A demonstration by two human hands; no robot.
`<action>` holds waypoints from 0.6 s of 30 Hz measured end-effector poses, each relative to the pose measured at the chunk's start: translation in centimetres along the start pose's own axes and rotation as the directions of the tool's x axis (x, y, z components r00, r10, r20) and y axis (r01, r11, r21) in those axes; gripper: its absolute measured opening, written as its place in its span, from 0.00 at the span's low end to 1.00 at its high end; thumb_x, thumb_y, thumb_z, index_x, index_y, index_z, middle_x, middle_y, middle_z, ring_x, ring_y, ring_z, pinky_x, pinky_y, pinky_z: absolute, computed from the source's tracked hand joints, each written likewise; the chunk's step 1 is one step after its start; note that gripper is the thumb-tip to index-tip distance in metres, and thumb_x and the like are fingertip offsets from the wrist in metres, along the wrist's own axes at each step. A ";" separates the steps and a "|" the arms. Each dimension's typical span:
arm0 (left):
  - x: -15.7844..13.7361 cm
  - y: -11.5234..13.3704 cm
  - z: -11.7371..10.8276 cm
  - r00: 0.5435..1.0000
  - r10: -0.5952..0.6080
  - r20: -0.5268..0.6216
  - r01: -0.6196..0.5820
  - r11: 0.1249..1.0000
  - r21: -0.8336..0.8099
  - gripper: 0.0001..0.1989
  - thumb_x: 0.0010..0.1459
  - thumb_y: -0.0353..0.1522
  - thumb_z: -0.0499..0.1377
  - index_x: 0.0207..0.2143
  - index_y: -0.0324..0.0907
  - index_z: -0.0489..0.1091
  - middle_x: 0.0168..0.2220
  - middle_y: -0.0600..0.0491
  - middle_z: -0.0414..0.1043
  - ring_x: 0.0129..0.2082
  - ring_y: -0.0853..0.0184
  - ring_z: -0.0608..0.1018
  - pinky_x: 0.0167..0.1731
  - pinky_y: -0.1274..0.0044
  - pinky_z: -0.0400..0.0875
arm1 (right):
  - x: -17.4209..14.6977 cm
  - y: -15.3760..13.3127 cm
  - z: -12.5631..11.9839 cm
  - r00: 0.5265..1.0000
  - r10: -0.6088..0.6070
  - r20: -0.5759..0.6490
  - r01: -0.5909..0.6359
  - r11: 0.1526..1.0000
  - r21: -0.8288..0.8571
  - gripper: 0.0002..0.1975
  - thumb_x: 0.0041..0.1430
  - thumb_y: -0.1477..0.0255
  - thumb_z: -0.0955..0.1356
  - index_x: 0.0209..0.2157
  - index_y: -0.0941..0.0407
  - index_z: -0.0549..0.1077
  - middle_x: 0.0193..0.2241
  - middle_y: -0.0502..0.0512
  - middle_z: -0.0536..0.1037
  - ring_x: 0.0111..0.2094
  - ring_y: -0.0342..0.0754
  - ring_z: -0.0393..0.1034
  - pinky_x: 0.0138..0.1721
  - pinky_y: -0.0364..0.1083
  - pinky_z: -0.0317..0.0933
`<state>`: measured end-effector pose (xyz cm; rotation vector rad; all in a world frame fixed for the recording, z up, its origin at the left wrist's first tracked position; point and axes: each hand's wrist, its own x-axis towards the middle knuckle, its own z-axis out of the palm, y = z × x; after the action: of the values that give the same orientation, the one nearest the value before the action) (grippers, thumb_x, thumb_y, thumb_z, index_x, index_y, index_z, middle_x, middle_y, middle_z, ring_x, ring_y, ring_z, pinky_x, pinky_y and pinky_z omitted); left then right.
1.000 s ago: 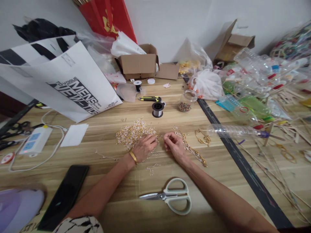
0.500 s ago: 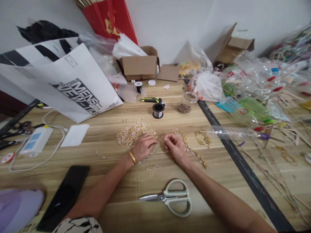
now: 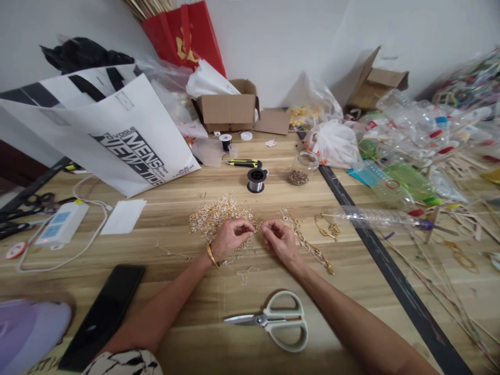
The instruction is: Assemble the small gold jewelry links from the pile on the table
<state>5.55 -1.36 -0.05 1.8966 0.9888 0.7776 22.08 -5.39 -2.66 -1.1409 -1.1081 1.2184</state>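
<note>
My left hand, with a gold bangle at the wrist, is closed in a pinch at the right edge of a heap of small gold and clear beads. Close beside it, my right hand is pinched shut too. Something tiny and shiny shows between the fingertips, too small to name. Just right of my right hand lie gold beaded strands. Short loose strands rest below the left hand. Nearer to me is a pair of scissors with pale handles.
Beyond the hands stand a wire spool, a yellow-black cutter knife and a jar of beads. Plastic bottles and thin sticks crowd the right. A white paper bag, power strip and black phone occupy the left.
My left hand's fingers have lifted and turned toward the right hand, and the fingertips of both hands are closer together. The camera view has shifted slightly.
</note>
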 end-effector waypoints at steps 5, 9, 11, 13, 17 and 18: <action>-0.2 0.1 0.0 0.999 -0.036 0.025 0.038 0.997 -0.069 0.03 0.51 0.26 0.59 0.29 0.36 0.72 0.28 0.52 0.73 0.28 0.71 0.73 0.29 0.81 0.68 | 0.0 0.0 0.0 0.999 0.034 0.031 -0.035 0.999 0.028 0.13 0.52 0.61 0.69 0.31 0.58 0.68 0.15 0.44 0.65 0.14 0.38 0.57 0.15 0.39 0.54; -0.3 0.4 0.1 0.998 -0.055 0.013 0.056 0.993 -0.107 0.03 0.51 0.26 0.59 0.29 0.36 0.72 0.29 0.52 0.74 0.29 0.71 0.74 0.33 0.80 0.69 | -0.2 -0.2 0.1 0.997 0.035 0.070 -0.036 0.999 0.005 0.14 0.52 0.61 0.69 0.32 0.58 0.70 0.14 0.44 0.66 0.13 0.38 0.57 0.15 0.38 0.53; -0.3 0.5 0.1 0.999 -0.053 0.005 0.054 0.991 -0.124 0.02 0.51 0.26 0.59 0.29 0.36 0.72 0.29 0.52 0.74 0.30 0.70 0.74 0.33 0.79 0.69 | -0.4 -0.2 0.1 0.995 0.028 0.095 -0.026 0.999 -0.024 0.14 0.52 0.61 0.68 0.33 0.59 0.70 0.15 0.44 0.66 0.14 0.38 0.57 0.15 0.38 0.53; -0.4 0.5 0.2 0.999 -0.046 -0.005 0.045 0.992 -0.118 0.02 0.51 0.26 0.59 0.29 0.36 0.72 0.28 0.52 0.74 0.29 0.71 0.74 0.32 0.80 0.69 | -0.5 -0.2 0.2 0.993 0.028 0.117 -0.023 0.999 -0.046 0.14 0.52 0.62 0.68 0.33 0.58 0.71 0.16 0.45 0.67 0.14 0.38 0.58 0.16 0.38 0.54; -0.5 0.7 0.3 0.999 -0.010 -0.043 0.008 0.999 -0.034 0.03 0.51 0.26 0.59 0.29 0.36 0.72 0.27 0.52 0.74 0.28 0.71 0.73 0.30 0.80 0.68 | -0.5 -0.1 0.3 0.990 0.042 0.135 -0.033 0.997 -0.065 0.15 0.51 0.61 0.69 0.34 0.58 0.71 0.15 0.44 0.66 0.14 0.38 0.58 0.15 0.38 0.54; -0.6 0.8 0.3 0.999 0.002 -0.052 -0.003 1.000 -0.009 0.03 0.51 0.26 0.59 0.29 0.37 0.73 0.28 0.52 0.74 0.28 0.70 0.73 0.30 0.79 0.67 | -0.5 -0.1 0.3 0.990 0.041 0.138 -0.032 0.997 -0.071 0.15 0.51 0.61 0.69 0.33 0.59 0.71 0.15 0.45 0.66 0.14 0.38 0.58 0.15 0.38 0.54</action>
<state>5.76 -2.25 0.39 1.8785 1.0136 0.8358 21.78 -5.92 -2.53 -1.1459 -1.2476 1.3135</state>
